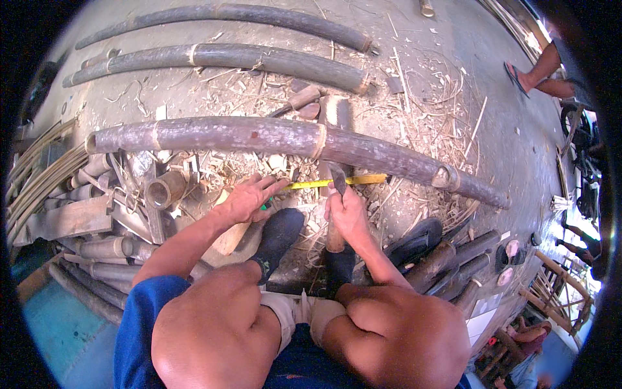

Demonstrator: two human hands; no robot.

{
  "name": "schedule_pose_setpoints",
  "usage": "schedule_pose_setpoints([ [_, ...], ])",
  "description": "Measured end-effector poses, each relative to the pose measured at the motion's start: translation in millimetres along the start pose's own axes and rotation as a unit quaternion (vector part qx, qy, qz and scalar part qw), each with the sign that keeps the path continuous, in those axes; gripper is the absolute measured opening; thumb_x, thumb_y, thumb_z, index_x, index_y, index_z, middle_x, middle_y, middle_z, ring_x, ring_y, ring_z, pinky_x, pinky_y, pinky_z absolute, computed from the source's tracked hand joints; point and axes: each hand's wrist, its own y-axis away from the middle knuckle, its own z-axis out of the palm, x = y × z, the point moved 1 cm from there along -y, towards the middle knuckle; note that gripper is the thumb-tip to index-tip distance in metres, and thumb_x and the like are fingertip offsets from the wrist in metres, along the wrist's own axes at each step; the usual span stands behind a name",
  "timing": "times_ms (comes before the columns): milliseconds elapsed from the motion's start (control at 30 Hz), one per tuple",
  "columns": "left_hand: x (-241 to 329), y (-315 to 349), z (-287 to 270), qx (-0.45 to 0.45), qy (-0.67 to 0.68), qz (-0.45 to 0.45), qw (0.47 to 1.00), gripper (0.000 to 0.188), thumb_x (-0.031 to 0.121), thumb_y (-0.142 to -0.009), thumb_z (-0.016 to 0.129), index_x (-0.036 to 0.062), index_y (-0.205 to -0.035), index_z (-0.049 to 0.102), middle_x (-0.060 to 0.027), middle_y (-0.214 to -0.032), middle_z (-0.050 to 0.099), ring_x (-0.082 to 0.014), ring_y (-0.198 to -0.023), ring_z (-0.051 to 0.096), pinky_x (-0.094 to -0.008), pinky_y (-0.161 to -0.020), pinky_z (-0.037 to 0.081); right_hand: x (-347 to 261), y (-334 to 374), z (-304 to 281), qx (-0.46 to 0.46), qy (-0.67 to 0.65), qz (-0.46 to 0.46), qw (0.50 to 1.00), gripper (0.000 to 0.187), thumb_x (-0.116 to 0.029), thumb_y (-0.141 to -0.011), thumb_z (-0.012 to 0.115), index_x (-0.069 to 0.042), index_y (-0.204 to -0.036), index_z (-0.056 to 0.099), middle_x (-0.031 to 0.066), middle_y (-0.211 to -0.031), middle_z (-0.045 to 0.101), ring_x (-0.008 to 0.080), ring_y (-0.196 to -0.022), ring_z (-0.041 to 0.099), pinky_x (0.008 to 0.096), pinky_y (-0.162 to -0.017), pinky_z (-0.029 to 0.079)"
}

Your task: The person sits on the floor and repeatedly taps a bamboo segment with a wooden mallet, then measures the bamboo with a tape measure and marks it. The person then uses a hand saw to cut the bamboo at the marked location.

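My left hand (246,200) is closed round a tape measure, mostly hidden by the fingers, with a bit of green showing below the palm. Its yellow blade (317,184) runs out to the right, along a narrow yellowish strip (368,179). In my right hand (348,211) is a knife (337,178), its dark blade pointing away from me across the tape. A thick wooden piece below that fist, between my feet, looks like the knife's handle. Just beyond both hands a long dark bamboo pole (246,134) lies crosswise, on a shorter piece of bamboo (335,111).
Two more bamboo poles (220,55) lie farther off among wood shavings (427,107). Another wooden-handled tool (303,97) rests beyond the near pole. Cut bamboo pieces (165,189) are heaped at left, others (453,266) at right. A person's leg (541,71) shows at upper right.
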Motion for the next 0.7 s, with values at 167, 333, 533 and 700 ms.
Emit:
schedule_pose_setpoints([
  [167,-0.2,-5.7,5.2,-0.009,-0.001,-0.004,1.0,0.102,0.026,-0.079,0.082,0.0195,-0.165,0.026,-0.0192,-0.149,0.051,-0.0436,-0.13,0.054,-0.0505,-0.111,0.047,2.8,-5.3,3.1,-0.018,0.029,-0.022,0.999,0.023,-0.015,-0.107,0.048,0.0,-0.118,0.061,0.0075,-0.065,0.065,0.0197,-0.058,0.066,0.0374,-0.058,0.053],
  [333,2.9,-8.3,7.9,0.003,0.012,-0.017,1.0,0.1,0.027,-0.079,0.082,0.0183,-0.164,0.029,-0.0191,-0.145,0.052,-0.0432,-0.13,0.053,-0.05,-0.111,0.047,11.3,0.7,-1.9,0.0,-0.015,-0.027,1.0,0.025,-0.013,-0.106,0.047,0.002,-0.121,0.061,0.0077,-0.066,0.064,0.0192,-0.058,0.066,0.0363,-0.058,0.054],
  [533,3.9,-15.3,-19.8,0.28,-0.07,-0.02,0.957,0.09,0.03,-0.078,0.084,0.0177,-0.157,0.043,-0.0205,-0.141,0.051,-0.0407,-0.127,0.053,-0.0523,-0.105,0.048,23.1,15.1,-15.7,0.017,-0.008,0.01,1.0,0.027,-0.013,-0.107,0.046,0.004,-0.123,0.061,0.007,-0.066,0.064,0.0173,-0.059,0.065,0.035,-0.06,0.053],
  [700,-15.0,-49.3,-68.1,0.341,-0.191,-0.101,0.915,0.093,0.038,-0.067,0.091,0.0183,-0.149,0.051,-0.0161,-0.13,0.057,-0.0366,-0.121,0.056,-0.0524,-0.104,0.046,30.9,27.8,-26.0,0.027,-0.029,0.008,0.999,0.03,-0.017,-0.11,0.046,0.004,-0.127,0.06,0.0055,-0.066,0.063,0.0159,-0.06,0.063,0.0345,-0.06,0.052],
])
